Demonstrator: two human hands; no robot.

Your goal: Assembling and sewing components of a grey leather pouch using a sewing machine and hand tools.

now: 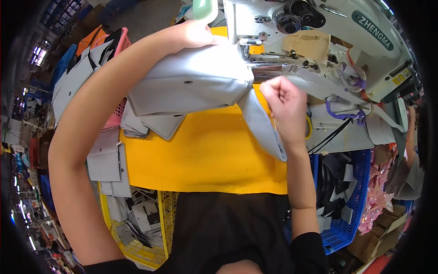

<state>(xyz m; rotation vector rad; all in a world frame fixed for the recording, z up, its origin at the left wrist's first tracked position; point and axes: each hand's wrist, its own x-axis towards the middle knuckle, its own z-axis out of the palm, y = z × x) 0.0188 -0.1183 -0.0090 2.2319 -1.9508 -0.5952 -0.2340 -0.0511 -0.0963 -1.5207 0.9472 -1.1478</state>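
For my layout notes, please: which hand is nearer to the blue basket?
Right: the right hand is ahead and left of the blue basket; the left hand is farther ahead and left.

The torso is clothed in a plain black fabric top (228, 223), shown with soft creases across its front. The left black short sleeve (116, 267) and the right black short sleeve (310, 251) both end above the elbow; the slender forearms, the left hand (194, 34) and the right hand (286, 98) are bare.
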